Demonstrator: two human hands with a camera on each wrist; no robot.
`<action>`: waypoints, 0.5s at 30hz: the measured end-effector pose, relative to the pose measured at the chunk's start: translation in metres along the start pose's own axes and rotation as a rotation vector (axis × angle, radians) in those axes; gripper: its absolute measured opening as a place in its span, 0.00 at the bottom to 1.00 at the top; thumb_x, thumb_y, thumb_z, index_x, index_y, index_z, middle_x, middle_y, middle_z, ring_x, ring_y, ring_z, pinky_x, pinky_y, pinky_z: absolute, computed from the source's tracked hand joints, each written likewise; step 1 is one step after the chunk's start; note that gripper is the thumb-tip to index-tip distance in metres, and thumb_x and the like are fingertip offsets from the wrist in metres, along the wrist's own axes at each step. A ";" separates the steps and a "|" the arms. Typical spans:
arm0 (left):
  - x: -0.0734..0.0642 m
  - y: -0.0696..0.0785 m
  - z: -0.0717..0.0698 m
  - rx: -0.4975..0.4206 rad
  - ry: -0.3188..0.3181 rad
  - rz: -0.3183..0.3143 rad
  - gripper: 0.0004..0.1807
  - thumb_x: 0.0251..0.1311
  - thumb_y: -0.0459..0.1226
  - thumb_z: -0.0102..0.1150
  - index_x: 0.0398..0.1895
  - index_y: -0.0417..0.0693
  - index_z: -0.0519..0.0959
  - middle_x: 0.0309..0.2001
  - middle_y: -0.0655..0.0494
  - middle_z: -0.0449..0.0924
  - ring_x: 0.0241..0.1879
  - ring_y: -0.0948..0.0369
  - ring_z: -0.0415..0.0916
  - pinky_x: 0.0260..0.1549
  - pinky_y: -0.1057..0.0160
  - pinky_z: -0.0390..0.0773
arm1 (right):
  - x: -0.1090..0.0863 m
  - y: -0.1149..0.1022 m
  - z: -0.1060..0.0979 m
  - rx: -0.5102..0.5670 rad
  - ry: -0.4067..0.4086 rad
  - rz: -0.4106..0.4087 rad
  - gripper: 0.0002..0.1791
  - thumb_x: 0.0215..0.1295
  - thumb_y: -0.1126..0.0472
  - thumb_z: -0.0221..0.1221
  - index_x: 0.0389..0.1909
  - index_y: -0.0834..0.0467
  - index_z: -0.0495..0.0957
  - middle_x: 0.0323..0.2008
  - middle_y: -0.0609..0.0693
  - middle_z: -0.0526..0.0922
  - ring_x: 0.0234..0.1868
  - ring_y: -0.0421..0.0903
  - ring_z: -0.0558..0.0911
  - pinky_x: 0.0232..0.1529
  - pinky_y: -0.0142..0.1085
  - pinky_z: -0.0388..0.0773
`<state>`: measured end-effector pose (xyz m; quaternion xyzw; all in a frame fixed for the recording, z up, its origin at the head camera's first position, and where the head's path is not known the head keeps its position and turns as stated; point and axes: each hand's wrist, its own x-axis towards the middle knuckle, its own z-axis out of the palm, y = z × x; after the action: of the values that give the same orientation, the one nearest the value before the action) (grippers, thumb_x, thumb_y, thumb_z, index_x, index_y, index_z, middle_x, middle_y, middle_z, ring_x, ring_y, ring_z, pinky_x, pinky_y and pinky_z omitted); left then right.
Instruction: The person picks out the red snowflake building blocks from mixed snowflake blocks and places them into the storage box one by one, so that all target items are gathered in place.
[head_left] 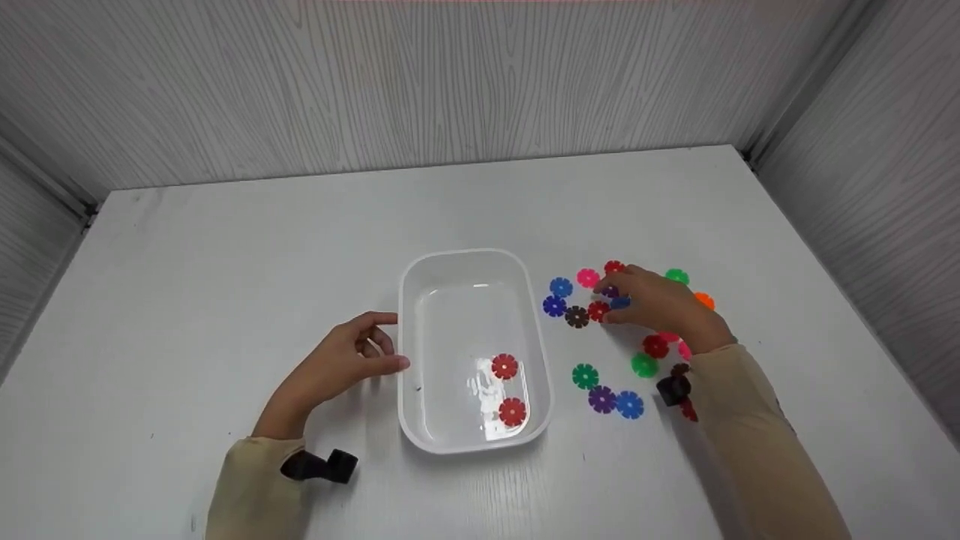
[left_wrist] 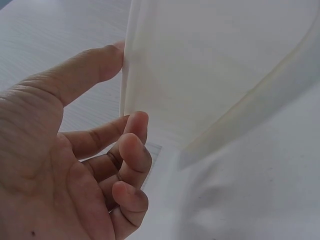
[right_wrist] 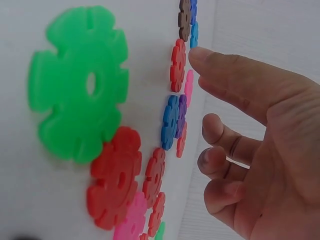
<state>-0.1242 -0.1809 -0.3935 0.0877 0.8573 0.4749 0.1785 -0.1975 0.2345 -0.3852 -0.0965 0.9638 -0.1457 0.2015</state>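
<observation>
A white plastic tray (head_left: 414, 300) stands mid-table with two red notched discs (head_left: 512, 412) in it. My left hand (head_left: 352, 352) is at its left side, thumb and forefinger touching the rim, other fingers loosely bent. The left wrist view shows the fingertips against the tray's wall (left_wrist: 200, 75). Over the loose discs reaches my right hand (head_left: 660, 300), thumb and fingers apart. Below it lie a red disc (head_left: 598, 311), a blue disc (head_left: 620, 303) and a purple disc (head_left: 610, 291), partly covered. In the right wrist view, the thumb comes near the red disc (right_wrist: 177, 65); nothing appears held.
More notched discs lie right of the tray: a brown one (head_left: 577, 317), a pink one (head_left: 588, 278), an orange one (head_left: 703, 301) and several others. A teal disc (head_left: 585, 376) lies nearer the front. Wood-grain panels (head_left: 450, 82) border the white table (head_left: 225, 300).
</observation>
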 end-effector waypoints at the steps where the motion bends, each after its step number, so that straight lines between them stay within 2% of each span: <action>1: 0.000 0.000 0.000 0.002 -0.001 0.005 0.37 0.53 0.45 0.69 0.65 0.44 0.68 0.38 0.54 0.75 0.33 0.59 0.73 0.34 0.62 0.69 | 0.000 0.000 0.001 -0.006 -0.001 0.006 0.28 0.60 0.55 0.66 0.62 0.47 0.72 0.65 0.58 0.68 0.66 0.61 0.68 0.57 0.58 0.72; 10: -0.002 -0.001 -0.002 0.008 0.002 0.004 0.36 0.53 0.45 0.68 0.65 0.43 0.68 0.38 0.55 0.75 0.33 0.61 0.74 0.33 0.63 0.69 | 0.004 -0.005 0.003 -0.086 -0.009 0.029 0.27 0.58 0.53 0.67 0.60 0.45 0.74 0.63 0.57 0.71 0.62 0.59 0.72 0.53 0.55 0.76; 15: -0.002 -0.001 -0.002 0.001 0.006 0.008 0.36 0.53 0.45 0.68 0.65 0.43 0.68 0.38 0.55 0.75 0.33 0.61 0.74 0.33 0.64 0.69 | 0.003 -0.007 0.003 -0.118 0.003 -0.004 0.23 0.59 0.55 0.67 0.56 0.46 0.77 0.58 0.54 0.75 0.59 0.56 0.75 0.52 0.52 0.78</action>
<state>-0.1234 -0.1834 -0.3931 0.0899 0.8575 0.4756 0.1740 -0.1983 0.2259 -0.3867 -0.1101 0.9707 -0.0894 0.1938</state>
